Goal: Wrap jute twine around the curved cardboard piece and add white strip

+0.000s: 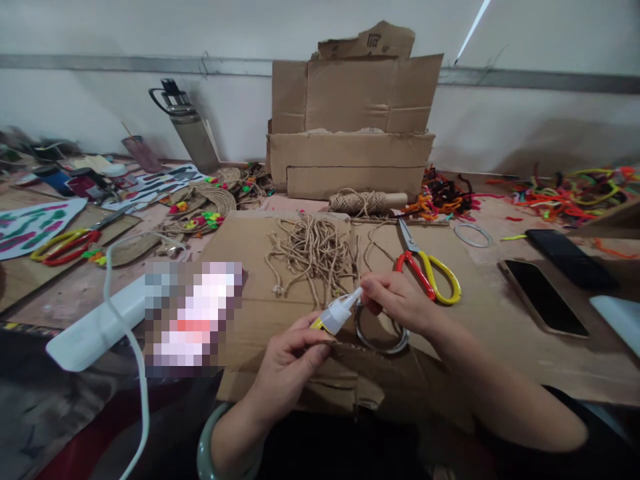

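My left hand [293, 353] is curled closed around a small glue bottle [335, 316], thumb and fingers gripping its body, with the nozzle slanting up toward my right hand [393, 298]. The right hand's thumb and fingers are bent close together at the nozzle's tip; I cannot tell whether they have closed on anything there. The bottle is in front of me, above a cardboard sheet [250, 273] on the tabletop [477, 287]. A pale ring [385, 350] lies just under my right hand, partly hidden by it. Beyond the bottle sits a tangled pile of cut twine [313, 253], and behind that a roll of twine [357, 201] in front of a cardboard box [355, 157]. Scissors [413, 249] with one red and one yellow handle lie near my right hand, blades pointing away from me.
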Motion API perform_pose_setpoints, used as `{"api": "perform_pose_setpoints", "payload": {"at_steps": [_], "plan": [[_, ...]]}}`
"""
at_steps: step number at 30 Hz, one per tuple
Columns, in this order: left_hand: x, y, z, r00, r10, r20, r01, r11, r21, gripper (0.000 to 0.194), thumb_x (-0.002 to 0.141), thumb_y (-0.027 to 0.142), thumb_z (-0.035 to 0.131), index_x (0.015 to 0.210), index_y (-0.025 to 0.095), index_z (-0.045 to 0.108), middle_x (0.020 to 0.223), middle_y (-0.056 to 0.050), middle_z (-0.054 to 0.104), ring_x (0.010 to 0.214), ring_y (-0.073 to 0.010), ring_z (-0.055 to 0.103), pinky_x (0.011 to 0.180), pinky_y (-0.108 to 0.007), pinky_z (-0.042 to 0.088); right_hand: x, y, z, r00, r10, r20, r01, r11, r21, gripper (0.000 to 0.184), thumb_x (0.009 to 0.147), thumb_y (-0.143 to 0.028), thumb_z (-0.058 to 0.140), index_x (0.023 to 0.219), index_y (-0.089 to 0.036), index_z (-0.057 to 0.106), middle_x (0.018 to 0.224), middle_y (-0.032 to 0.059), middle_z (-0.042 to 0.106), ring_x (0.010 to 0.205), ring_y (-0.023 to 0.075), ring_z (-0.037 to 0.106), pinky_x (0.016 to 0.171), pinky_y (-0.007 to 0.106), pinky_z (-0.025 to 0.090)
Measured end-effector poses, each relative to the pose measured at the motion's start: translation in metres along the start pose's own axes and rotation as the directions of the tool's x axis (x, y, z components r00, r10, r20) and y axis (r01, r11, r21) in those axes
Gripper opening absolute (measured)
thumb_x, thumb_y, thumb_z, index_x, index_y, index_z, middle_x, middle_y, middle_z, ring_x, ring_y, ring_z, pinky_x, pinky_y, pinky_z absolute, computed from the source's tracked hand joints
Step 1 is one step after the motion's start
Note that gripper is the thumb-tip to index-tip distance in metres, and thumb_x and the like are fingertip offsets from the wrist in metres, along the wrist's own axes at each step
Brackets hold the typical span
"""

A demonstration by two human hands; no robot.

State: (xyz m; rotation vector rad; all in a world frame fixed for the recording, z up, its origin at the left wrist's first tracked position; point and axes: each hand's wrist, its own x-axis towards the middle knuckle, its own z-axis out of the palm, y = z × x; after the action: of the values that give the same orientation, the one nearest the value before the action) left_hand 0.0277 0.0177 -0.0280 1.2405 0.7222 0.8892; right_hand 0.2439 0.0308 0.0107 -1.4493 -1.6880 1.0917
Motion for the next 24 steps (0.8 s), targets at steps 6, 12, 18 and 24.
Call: {"api": "perform_pose_setpoints", "payload": {"at_steps": [6, 12, 18, 24], "plan": [[0.002, 0.003, 0.001, 1.0, 0.005, 0.015, -0.005, 1.0, 0.01, 0.012, 0.077, 0.025, 0.064, 0.078, 0.019, 0.074, 0.111, -0.01, 0.065, 0.106, -0.0243, 0.058, 0.095, -0.037, 0.042, -0.002, -0.011, 0.0, 0.999, -0.033, -0.001, 0.032, 0.985, -0.171, 0.037, 0.088, -0.043, 0.038, 0.06, -0.02, 0.045, 0.055, -0.0025, 0.046, 0.051, 0.0095, 0.042, 0.049, 0.022, 0.033], [0.002, 0.001, 0.0, 1.0, 0.011, 0.021, -0.011, 1.0, -0.004, 0.011, 0.078, 0.024, 0.064, 0.079, 0.021, 0.075, 0.112, -0.008, 0.065, 0.107, -0.0224, 0.058, 0.096, -0.034, 0.041, -0.007, -0.016, 0.0, 0.99, -0.127, -0.066, 0.093, 0.922, -0.375, 0.028, 0.088, -0.035, 0.038, 0.066, -0.021, 0.049, 0.059, -0.0006, 0.053, 0.056, 0.0126, 0.049, 0.054, 0.024, 0.036], [0.0, 0.001, -0.001, 1.0, -0.008, 0.015, 0.008, 0.999, -0.031, 0.012, 0.077, 0.026, 0.065, 0.077, 0.021, 0.075, 0.109, -0.008, 0.066, 0.102, -0.0221, 0.06, 0.094, -0.034, 0.042, -0.011, -0.017, -0.001, 0.978, -0.2, -0.061, 0.163, 0.913, -0.375, 0.022, 0.088, -0.032, 0.041, 0.074, -0.021, 0.054, 0.062, 0.0, 0.057, 0.059, 0.0135, 0.053, 0.056, 0.025, 0.038], [0.0, -0.001, -0.003, 0.998, -0.003, 0.062, 0.006, 0.999, -0.05, 0.012, 0.08, 0.023, 0.063, 0.08, 0.023, 0.075, 0.112, -0.006, 0.064, 0.105, -0.02, 0.058, 0.094, -0.031, 0.04, -0.013, -0.016, -0.005, 0.987, -0.159, -0.004, 0.153, 0.951, -0.268, 0.018, 0.088, -0.028, 0.042, 0.081, -0.022, 0.057, 0.065, -0.0009, 0.062, 0.061, 0.012, 0.059, 0.058, 0.023, 0.044]]}}
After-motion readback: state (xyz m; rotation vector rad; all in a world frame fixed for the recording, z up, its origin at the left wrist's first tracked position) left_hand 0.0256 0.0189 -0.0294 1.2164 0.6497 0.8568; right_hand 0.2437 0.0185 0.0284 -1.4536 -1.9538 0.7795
